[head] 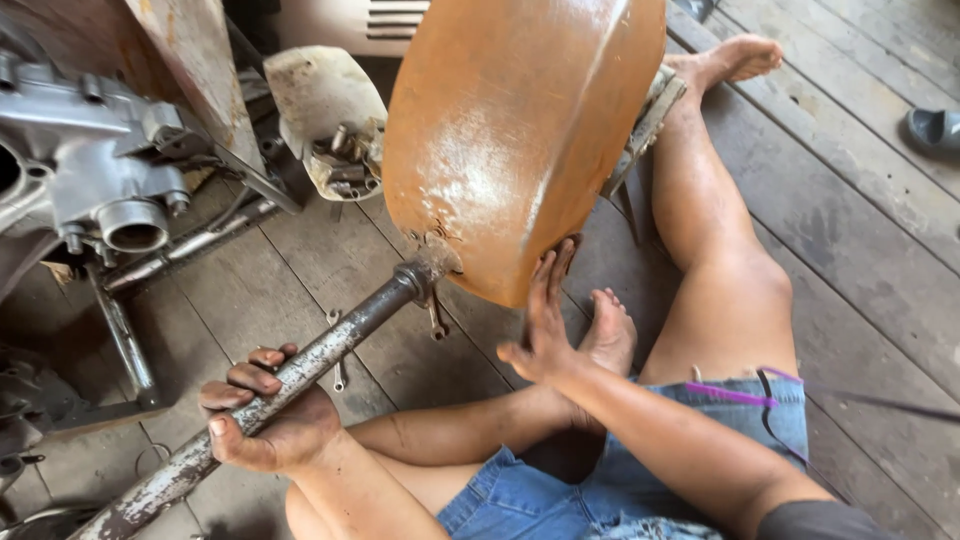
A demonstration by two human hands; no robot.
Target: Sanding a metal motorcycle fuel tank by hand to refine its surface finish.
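The person sits on a wooden plank floor with legs folded, wearing denim shorts.

**Left hand.** The left hand is closed around a rusty steel tube, fingers wrapped over the top and thumb beneath. The tube runs diagonally from the lower left corner of the view up to the lower edge of an orange-brown fuel tank, where its dark end fitting meets the tank's welded seam.

**Right hand.** The right hand is open, fingers extended and held together, the palm and fingertips pressed flat against the lower right face of the tank. It grips nothing.

**Tank.** The tank is raised above the floor, tilted, and fills the upper centre of the view. Its paint is scuffed, with chipped spots near the seam. A flat metal bracket projects from its far side, next to the person's outstretched leg.

**Surroundings.** An open-ended wrench lies on the floor just beside the tube, partly hidden by it. A second small wrench lies under the tank's edge. At the left stands a grey cast engine casing on a dark tubular frame. Behind the tank sits a pale, stained cover holding loose bolts and parts. A grey sandal lies at the right edge.
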